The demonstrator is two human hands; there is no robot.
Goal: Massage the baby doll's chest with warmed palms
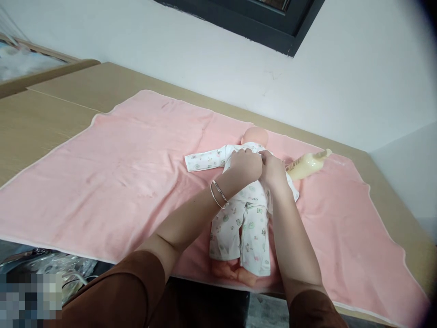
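A baby doll lies on its back on a pink blanket, its head away from me and its bare feet towards me. It wears a white printed shirt and matching trousers. One sleeve stretches out flat to the left. My left hand is closed on the shirt at the doll's chest, its fingers curled. Right beside it, my right hand pinches the shirt front near the collar. The fabric between the fingertips is mostly hidden. A pale yellow, glossy bottle-shaped object lies just right of the doll.
The blanket covers much of a wooden table set against a white wall. A dark window frame is above. Clear plastic packaging and cables sit below the table's near left edge. A wooden-edged box stands far left.
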